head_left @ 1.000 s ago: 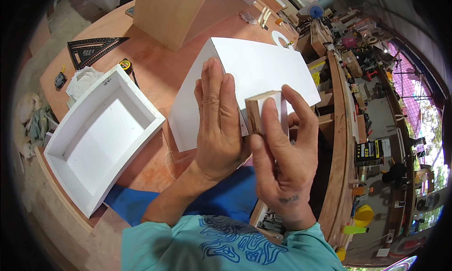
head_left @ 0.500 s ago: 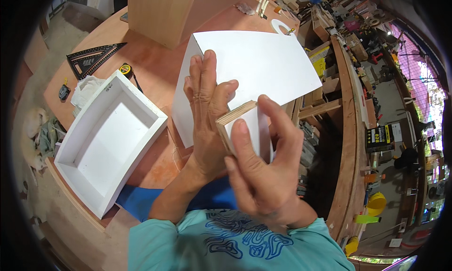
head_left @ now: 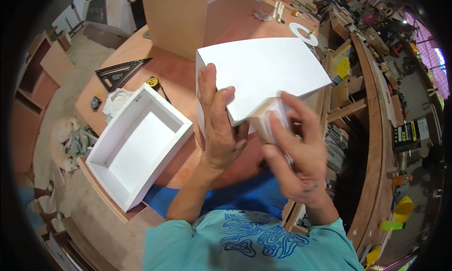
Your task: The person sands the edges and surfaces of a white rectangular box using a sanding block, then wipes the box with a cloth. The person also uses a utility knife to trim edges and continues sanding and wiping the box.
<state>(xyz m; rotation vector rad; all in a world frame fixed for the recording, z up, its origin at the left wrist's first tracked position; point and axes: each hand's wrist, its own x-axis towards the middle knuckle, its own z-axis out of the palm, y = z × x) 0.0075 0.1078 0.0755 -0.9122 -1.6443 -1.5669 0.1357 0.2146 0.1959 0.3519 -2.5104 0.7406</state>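
Observation:
In front of me a white box-like piece (head_left: 263, 73) with a curved far edge stands on the workbench. My left hand (head_left: 219, 137) lies along its near left corner, fingers stretched forward and the thumb reaching toward the top face. A small wooden block (head_left: 262, 126) with white faces and a bare wood edge is pinched in my right hand (head_left: 301, 155). The block meets or nearly meets the near edge of the white piece; motion blur hides the exact contact. To the left rests an open white tray-like drawer (head_left: 176, 146) with curved long sides.
On the reddish workbench (head_left: 127, 52) lie a black triangular square (head_left: 120, 74), a yellow tape measure (head_left: 153, 82) and a white cloth (head_left: 117, 101). Behind stands a tall wooden cabinet (head_left: 176, 26). Cluttered shelving (head_left: 372, 111) runs along the right.
My right hand has brought the block from in front of my left palm to the white piece's near edge. The view has shifted, so the bench appears further right.

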